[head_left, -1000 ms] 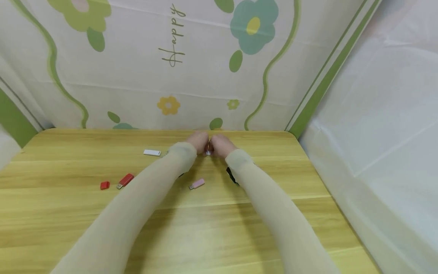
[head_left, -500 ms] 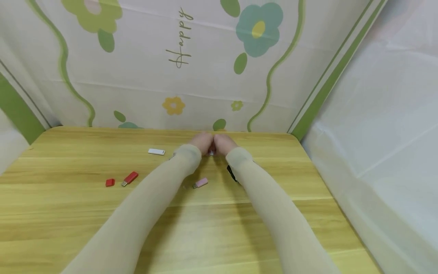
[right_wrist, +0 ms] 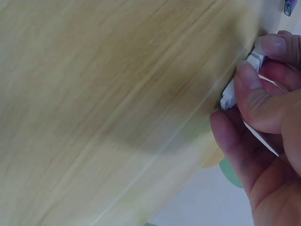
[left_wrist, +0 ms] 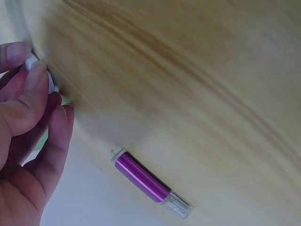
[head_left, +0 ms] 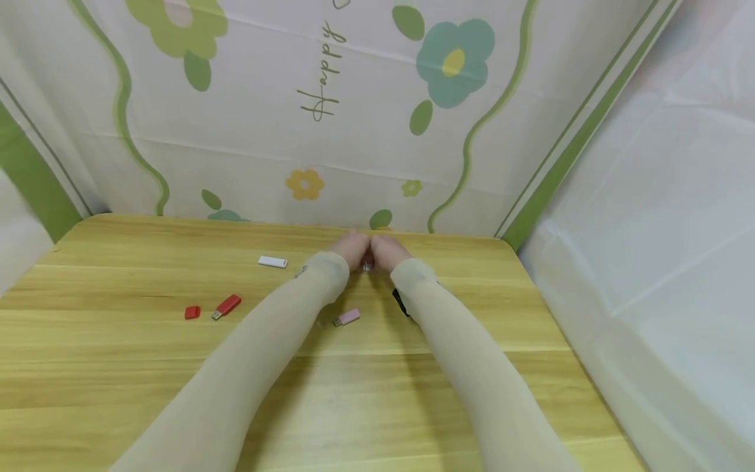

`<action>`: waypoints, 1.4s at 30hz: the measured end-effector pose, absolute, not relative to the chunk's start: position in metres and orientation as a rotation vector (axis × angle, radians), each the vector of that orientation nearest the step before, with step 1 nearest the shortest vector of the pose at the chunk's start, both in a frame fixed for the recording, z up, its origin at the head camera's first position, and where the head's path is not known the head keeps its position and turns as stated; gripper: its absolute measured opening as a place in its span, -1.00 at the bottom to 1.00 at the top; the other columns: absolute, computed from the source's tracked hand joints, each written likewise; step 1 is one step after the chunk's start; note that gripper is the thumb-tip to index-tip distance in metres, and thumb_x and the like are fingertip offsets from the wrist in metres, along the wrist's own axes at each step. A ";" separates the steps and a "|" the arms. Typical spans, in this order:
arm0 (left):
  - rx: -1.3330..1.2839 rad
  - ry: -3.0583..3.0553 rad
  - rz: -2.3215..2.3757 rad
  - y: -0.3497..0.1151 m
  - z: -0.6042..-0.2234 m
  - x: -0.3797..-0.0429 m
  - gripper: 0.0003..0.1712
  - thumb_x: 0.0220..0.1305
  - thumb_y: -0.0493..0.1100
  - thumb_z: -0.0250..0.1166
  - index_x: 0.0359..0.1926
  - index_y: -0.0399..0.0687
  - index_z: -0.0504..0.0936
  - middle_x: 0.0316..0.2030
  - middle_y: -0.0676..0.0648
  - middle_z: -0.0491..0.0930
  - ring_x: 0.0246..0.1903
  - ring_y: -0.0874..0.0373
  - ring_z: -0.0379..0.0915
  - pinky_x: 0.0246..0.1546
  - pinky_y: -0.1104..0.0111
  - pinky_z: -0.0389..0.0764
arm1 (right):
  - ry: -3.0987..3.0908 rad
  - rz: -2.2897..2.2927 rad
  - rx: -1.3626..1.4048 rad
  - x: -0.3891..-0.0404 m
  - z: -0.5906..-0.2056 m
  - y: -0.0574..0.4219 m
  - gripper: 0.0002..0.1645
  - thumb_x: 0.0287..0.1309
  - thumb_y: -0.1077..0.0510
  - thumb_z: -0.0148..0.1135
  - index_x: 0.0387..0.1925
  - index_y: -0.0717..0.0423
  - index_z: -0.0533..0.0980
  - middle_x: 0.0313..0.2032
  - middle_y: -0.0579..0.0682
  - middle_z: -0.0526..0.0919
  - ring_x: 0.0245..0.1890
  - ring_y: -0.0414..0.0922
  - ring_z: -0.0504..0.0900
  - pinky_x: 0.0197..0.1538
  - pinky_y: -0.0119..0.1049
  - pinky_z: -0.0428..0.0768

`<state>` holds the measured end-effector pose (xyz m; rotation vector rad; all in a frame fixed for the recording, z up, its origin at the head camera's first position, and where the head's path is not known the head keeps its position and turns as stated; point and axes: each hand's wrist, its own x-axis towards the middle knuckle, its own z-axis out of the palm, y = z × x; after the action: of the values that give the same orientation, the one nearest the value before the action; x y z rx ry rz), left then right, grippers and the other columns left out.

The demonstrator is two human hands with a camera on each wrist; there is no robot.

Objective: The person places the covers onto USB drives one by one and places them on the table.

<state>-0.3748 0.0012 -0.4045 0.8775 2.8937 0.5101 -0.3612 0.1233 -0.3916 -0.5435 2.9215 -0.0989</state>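
Note:
At the far edge of the wooden table, my left hand (head_left: pixel 350 250) and right hand (head_left: pixel 388 254) meet. Between them is a small white USB stick (right_wrist: pixel 228 96), largely covered by fingers. In the right wrist view, my right thumb and fingers pinch its near end, and a thin white strip (right_wrist: pixel 261 139) shows among those fingers. The left wrist view has my left thumb (left_wrist: pixel 34 77) pressed on the stick's other end. A purple USB stick (left_wrist: pixel 143 176) with a clear end lies near the left hand.
On the table (head_left: pixel 366 400) lie a white USB stick (head_left: pixel 272 261), a red one (head_left: pixel 227 306), its red cap (head_left: pixel 192 312) and a pink one (head_left: pixel 347 317). A flowered curtain (head_left: pixel 259 131) hangs behind the far edge, and white sheeting (head_left: pixel 660 216) hangs at the right.
My hands have drawn together; the narrow gap with a thin line seen between them a second ago has closed. The head view has shifted slightly, while the sticks on the table stay put.

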 end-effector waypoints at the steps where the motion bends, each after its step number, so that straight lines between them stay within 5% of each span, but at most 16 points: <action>1: 0.895 2.898 0.501 0.001 -0.404 -0.375 -0.80 -0.01 -0.49 0.33 -0.46 -0.10 0.68 -0.36 -0.08 0.67 -0.25 0.00 0.57 -0.11 0.23 0.58 | 2.923 -0.104 -0.552 -0.361 -0.391 0.124 -0.89 0.14 0.23 0.41 -0.45 0.13 0.62 -0.39 -0.03 0.65 -0.30 -0.10 0.56 -0.13 -0.27 0.55; 12: 0.951 2.777 0.445 -0.008 -0.407 -0.384 -0.86 -0.01 -0.41 0.40 -0.56 -0.13 0.67 -0.52 -0.01 0.64 -0.43 0.11 0.49 -0.30 0.31 0.55 | 2.802 -0.122 -0.670 -0.359 -0.382 0.130 -0.90 0.14 0.29 0.35 -0.45 0.16 0.74 -0.48 -0.08 0.72 -0.45 -0.20 0.55 -0.24 -0.38 0.55; 16: 0.956 2.734 0.377 -0.013 -0.403 -0.382 -0.94 0.05 -0.34 0.42 -0.42 -0.22 0.68 -0.43 -0.06 0.65 -0.39 0.09 0.50 -0.27 0.27 0.57 | 2.756 -0.092 -0.728 -0.355 -0.378 0.133 -0.85 0.19 0.26 0.32 -0.46 0.21 0.73 -0.57 -0.09 0.64 -0.56 -0.23 0.41 -0.42 -0.43 0.41; 20: 0.937 2.694 0.392 -0.026 -0.395 -0.379 -0.75 0.15 -0.32 0.42 -0.14 -0.34 0.67 -0.16 -0.18 0.67 -0.14 -0.02 0.58 -0.08 0.21 0.60 | 2.714 -0.108 -0.742 -0.345 -0.369 0.137 -0.82 0.24 0.22 0.32 -0.41 0.29 0.69 -0.59 -0.05 0.56 -0.62 -0.23 0.32 -0.50 -0.42 0.34; 25: 0.997 2.686 0.421 -0.055 -0.379 -0.374 -0.66 0.15 -0.31 0.44 -0.05 -0.38 0.66 -0.04 -0.27 0.64 0.00 -0.16 0.57 0.01 0.13 0.60 | 2.707 -0.078 -0.720 -0.332 -0.351 0.141 -0.72 0.29 0.18 0.30 -0.07 0.30 0.65 -0.24 0.08 0.67 -0.31 -0.12 0.58 -0.18 -0.30 0.58; 28: 1.062 2.703 0.412 -0.078 -0.368 -0.368 -0.86 0.13 -0.32 0.45 -0.29 -0.32 0.72 -0.24 -0.20 0.69 -0.21 -0.03 0.62 -0.15 0.18 0.64 | 2.728 -0.023 -0.752 -0.327 -0.342 0.141 -0.61 0.30 0.17 0.29 0.10 0.29 0.58 0.00 0.15 0.65 -0.03 -0.01 0.61 0.06 -0.19 0.58; 32: 1.111 2.721 0.402 -0.117 -0.346 -0.348 -0.88 0.13 -0.34 0.43 -0.51 -0.22 0.69 -0.47 -0.06 0.63 -0.47 0.17 0.46 -0.33 0.24 0.59 | 2.750 0.015 -0.820 -0.320 -0.331 0.130 -0.60 0.31 0.15 0.28 0.11 0.27 0.58 -0.01 0.13 0.66 -0.02 -0.01 0.63 0.06 -0.20 0.59; 35: 1.085 2.737 0.373 -0.146 -0.332 -0.328 -0.97 0.15 -0.33 0.42 -0.38 -0.23 0.74 -0.41 -0.06 0.66 -0.43 0.15 0.50 -0.28 0.21 0.62 | 2.759 0.028 -0.858 -0.313 -0.324 0.119 -0.59 0.32 0.11 0.27 0.12 0.23 0.59 -0.03 0.09 0.67 -0.04 -0.03 0.63 0.05 -0.21 0.59; 39: 1.035 2.754 0.355 -0.180 -0.320 -0.298 -0.84 0.16 -0.33 0.42 -0.22 -0.29 0.73 -0.33 -0.10 0.67 -0.33 0.08 0.56 -0.22 0.18 0.64 | 2.750 0.046 -0.893 -0.302 -0.318 0.101 -0.60 0.33 0.09 0.26 0.12 0.18 0.59 0.00 0.06 0.66 -0.01 -0.04 0.61 0.08 -0.21 0.57; 42: 1.070 2.758 0.320 -0.203 -0.321 -0.278 -0.96 0.13 -0.34 0.44 -0.37 -0.23 0.72 -0.45 -0.04 0.62 -0.43 0.14 0.50 -0.33 0.22 0.61 | 2.732 0.025 -0.926 -0.293 -0.318 0.086 -0.61 0.33 0.12 0.26 0.11 0.20 0.59 0.02 0.07 0.65 0.02 -0.04 0.61 0.11 -0.21 0.56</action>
<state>-0.2785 -0.2029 -0.3213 1.0697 2.7579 0.3202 -0.2933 0.0860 -0.3178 -0.9257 2.7318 0.0251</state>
